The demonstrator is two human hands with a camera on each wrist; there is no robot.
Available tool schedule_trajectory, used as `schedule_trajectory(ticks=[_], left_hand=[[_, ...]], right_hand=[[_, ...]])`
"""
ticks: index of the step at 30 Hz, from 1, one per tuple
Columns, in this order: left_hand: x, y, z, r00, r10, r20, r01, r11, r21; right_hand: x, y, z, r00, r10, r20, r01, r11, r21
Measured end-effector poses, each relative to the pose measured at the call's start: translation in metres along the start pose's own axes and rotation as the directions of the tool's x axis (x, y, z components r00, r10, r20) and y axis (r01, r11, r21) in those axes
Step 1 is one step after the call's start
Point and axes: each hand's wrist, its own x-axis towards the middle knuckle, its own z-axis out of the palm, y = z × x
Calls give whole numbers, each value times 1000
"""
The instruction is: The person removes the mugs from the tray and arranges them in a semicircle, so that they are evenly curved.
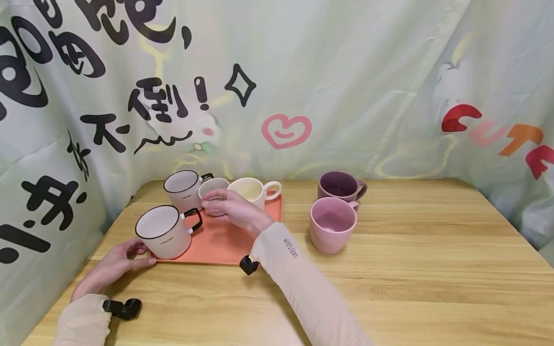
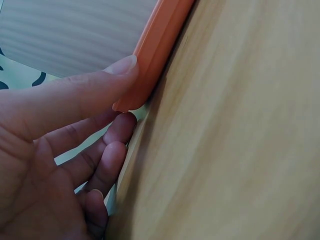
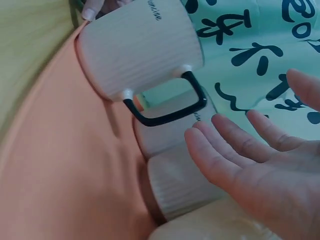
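Observation:
An orange tray (image 1: pixel 222 242) carries several mugs on the left of the table. My left hand (image 1: pixel 114 263) pinches its near left corner, thumb (image 2: pixel 122 67) on the rim and fingertips below. A white mug with black rim and handle (image 1: pixel 164 238) stands just beside that hand. Behind it are a second black-rimmed mug (image 1: pixel 183 189), a small white ribbed cup (image 1: pixel 214 184) and a cream mug (image 1: pixel 247 188). Over the tray, my right hand (image 1: pixel 238 210) overlaps the small cup in the head view. The right wrist view shows its fingers (image 3: pixel 210 157) spread and nearly straight, holding nothing.
To the right of the tray stand a pink mug (image 1: pixel 333 230) and, behind it, a purple mug (image 1: pixel 339 186). A printed curtain (image 1: pixel 368 96) hangs along the back and left edges of the wooden table (image 1: pixel 424 259).

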Motion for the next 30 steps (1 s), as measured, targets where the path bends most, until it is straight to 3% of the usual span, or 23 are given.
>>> schedule_trajectory(ticks=[18, 30], left_hand=[[1, 2, 0, 1000, -15, -1, 15, 1000, 5], [0, 4, 0, 1000, -15, 4, 15, 1000, 8]], right_hand=[[15, 23, 4, 1000, 29, -10, -29, 1000, -2], [15, 41, 18, 998, 43, 52, -41, 999, -28]])
